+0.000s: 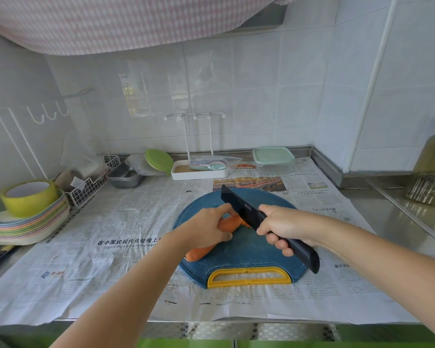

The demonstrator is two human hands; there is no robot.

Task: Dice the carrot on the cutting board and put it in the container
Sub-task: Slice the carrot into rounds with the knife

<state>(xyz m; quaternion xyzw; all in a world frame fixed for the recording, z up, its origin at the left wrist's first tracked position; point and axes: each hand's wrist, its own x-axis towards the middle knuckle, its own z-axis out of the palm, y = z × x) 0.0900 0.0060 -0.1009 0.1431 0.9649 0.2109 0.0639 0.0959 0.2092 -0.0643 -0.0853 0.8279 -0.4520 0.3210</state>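
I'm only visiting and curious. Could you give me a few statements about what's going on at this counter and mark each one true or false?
1. The right hand grips a black knife. True.
2. The carrot lies on a red square board. False: the board is blue and round, with a yellow handle.
3. The left hand holds the carrot. True.
4. The container stands open beside the board. False: its green lid is on, and it sits at the back near the wall.
5. Newspaper lies under the board. True.
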